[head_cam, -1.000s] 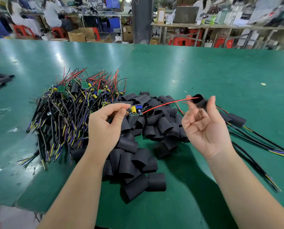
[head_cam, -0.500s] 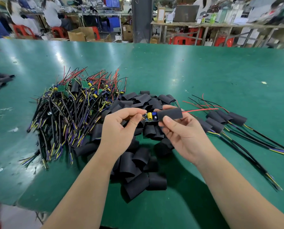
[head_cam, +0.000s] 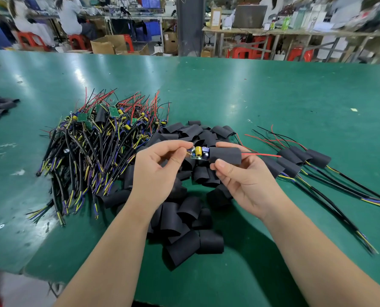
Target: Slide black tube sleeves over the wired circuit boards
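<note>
My left hand [head_cam: 156, 173] pinches the wired circuit board [head_cam: 196, 156] by its bare end to brace it, while the fingers [head_cam: 229, 145] of my right hand [head_cam: 246, 180] curl round the black tube sleeve [head_cam: 225, 155], its mouth facing the board for the push. Both hang just above the heap of loose sleeves [head_cam: 184, 218] on the worktop [head_cam: 251, 96]. The board is small and green with a yellow capacitor [head_cam: 198, 151] showing. Its other end is already inside the sleeve, and its red wire [head_cam: 262, 154] pokes out beyond.
</note>
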Motion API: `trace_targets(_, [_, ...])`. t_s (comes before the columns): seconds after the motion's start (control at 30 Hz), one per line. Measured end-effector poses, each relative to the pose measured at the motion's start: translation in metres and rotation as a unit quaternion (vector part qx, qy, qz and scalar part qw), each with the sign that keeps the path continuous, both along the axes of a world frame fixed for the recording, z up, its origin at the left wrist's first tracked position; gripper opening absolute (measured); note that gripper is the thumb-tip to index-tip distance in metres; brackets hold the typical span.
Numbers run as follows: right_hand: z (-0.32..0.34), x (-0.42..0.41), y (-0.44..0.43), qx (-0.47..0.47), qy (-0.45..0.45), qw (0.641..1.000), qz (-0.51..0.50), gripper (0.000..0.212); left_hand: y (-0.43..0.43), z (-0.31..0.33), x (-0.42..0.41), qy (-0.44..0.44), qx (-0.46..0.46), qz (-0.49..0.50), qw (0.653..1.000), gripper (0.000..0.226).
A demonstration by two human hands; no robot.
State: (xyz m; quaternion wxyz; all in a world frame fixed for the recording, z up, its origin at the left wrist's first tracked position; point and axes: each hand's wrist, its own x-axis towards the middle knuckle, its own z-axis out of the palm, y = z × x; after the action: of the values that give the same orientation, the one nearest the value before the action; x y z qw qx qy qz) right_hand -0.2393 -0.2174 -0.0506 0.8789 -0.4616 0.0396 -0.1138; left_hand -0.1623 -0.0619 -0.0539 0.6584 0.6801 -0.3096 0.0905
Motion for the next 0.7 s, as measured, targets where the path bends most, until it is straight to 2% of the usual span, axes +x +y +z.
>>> trace_targets(0.13, [0.000, 0.000, 0.002, 0.049, -0.004, 0.999, 0.003, 0.030, -0.001, 0.000, -0.001, -0.005, 0.008, -0.009, 1.000, 0.023])
trace_targets(0.27, [-0.002, 0.002, 0.006, 0.023, 0.012, 1.000, -0.001, 0.031, -0.003, 0.000, -0.002, -0.001, 0.012, -0.023, 1.000, 0.022])
trace_targets(0.5, [-0.007, 0.003, 0.009, 0.045, 0.008, 0.999, 0.018, 0.017, -0.007, -0.001, -0.006, -0.023, 0.047, -0.010, 0.999, 0.017])
trace_targets(0.6, [-0.008, 0.004, 0.011, 0.013, 0.008, 1.000, -0.002, 0.025, -0.006, -0.002, -0.007, -0.026, 0.061, 0.004, 0.998, 0.016])
trace_targets(0.7, [-0.011, 0.004, 0.013, -0.035, 0.011, 0.999, -0.018, 0.037, -0.006, -0.003, -0.008, -0.048, 0.083, 0.017, 0.995, 0.028])
